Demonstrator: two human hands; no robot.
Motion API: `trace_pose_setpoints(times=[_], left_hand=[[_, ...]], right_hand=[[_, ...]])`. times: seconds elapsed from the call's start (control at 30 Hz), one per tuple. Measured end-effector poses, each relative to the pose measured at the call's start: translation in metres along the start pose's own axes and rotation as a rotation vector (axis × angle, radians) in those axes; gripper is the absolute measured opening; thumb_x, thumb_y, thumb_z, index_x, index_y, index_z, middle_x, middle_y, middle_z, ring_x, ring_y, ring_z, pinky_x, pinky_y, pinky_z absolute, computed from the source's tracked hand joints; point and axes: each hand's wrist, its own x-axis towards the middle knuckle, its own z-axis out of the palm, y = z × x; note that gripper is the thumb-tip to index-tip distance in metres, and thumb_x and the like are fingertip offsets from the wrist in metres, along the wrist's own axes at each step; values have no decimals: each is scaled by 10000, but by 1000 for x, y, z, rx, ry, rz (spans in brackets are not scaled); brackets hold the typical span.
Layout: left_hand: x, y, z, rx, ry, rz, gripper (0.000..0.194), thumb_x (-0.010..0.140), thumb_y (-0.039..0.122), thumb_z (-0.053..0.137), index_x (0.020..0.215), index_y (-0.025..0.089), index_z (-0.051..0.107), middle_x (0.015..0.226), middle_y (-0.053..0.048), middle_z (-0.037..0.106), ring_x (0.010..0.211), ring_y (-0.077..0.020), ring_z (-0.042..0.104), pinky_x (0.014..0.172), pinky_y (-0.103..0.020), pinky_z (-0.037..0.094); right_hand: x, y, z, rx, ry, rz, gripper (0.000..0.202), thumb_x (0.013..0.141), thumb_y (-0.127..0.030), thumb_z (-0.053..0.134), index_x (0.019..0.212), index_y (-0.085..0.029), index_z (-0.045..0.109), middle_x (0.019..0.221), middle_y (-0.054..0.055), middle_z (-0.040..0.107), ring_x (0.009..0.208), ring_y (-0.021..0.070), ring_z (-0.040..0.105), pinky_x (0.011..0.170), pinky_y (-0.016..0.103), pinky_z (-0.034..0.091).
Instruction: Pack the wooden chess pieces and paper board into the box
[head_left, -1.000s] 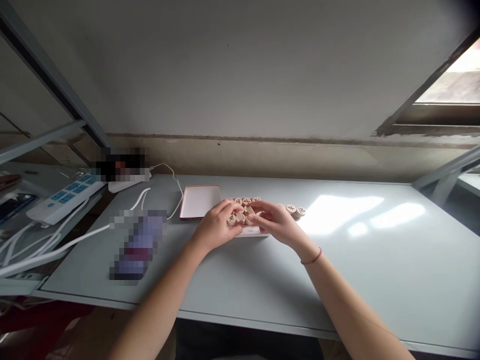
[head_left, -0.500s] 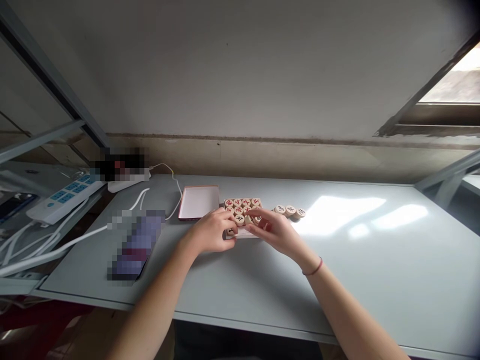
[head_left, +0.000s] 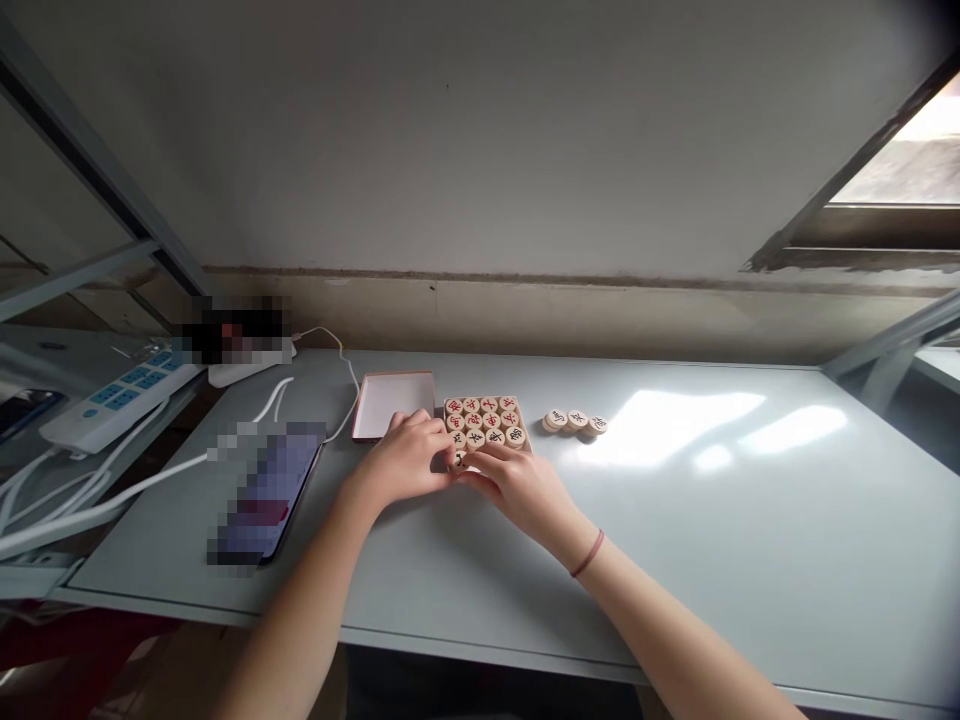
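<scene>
Round wooden Chinese chess pieces (head_left: 474, 421) stand in rows in a small open box (head_left: 528, 436), with red characters in the far rows and black ones nearer me. My left hand (head_left: 409, 455) is closed at the box's left side, its fingers bent against the edge. Across the near side reaches my right hand (head_left: 517, 485), thumb and fingers drawn together at the near-left black piece (head_left: 460, 460). It covers most of the front row. To the right of the box, several more pieces (head_left: 576, 421) lie in short overlapping stacks.
A shallow box lid (head_left: 394, 393) with a white inside lies left of the box. Further left are a phone (head_left: 274, 495), white cables (head_left: 165, 480) and a power strip (head_left: 124, 395). The grey desk (head_left: 720, 570) meets the wall at the back.
My right hand has moved down and left from the middle rows to the near-left corner. A piece that was tilted in the black row now sits flat. My left hand shifted slightly left.
</scene>
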Motion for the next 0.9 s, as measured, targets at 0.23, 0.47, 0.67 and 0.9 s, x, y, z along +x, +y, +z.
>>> trace_pose_setpoints(times=[0.23, 0.47, 0.67, 0.9], left_hand=[[1, -4, 3, 20, 39, -4, 119, 769, 266, 641, 878, 244, 601, 903, 10, 630, 925, -207, 533, 832, -353, 360], [2, -2, 6, 13, 28, 9, 142, 778, 237, 602, 918, 258, 606, 904, 3, 612, 932, -209, 534, 853, -365, 362], [1, 2, 3, -38, 43, 4, 185, 779, 222, 583, 958, 262, 612, 911, 2, 618, 910, -201, 542, 874, -369, 384], [6, 2, 10, -73, 206, 49, 266, 813, 270, 601, 1078, 257, 603, 1028, -28, 632, 958, -214, 564, 914, -392, 435]], right_hand=[[2, 3, -3, 35, 24, -48, 259, 948, -276, 416, 1093, -252, 629, 977, 49, 683, 730, 147, 619, 567, 235, 393], [-2, 46, -31, -147, 185, 342, 345, 838, -165, 425, 1152, -189, 565, 1165, 106, 612, 554, 122, 552, 529, 274, 398], [-2, 68, -30, -249, 11, 422, 362, 864, -132, 403, 1172, -206, 576, 1117, 94, 650, 780, 189, 634, 608, 276, 407], [-2, 70, -32, -194, 8, 427, 387, 856, -67, 402, 1165, -175, 609, 1078, 121, 654, 838, 207, 647, 673, 283, 433]])
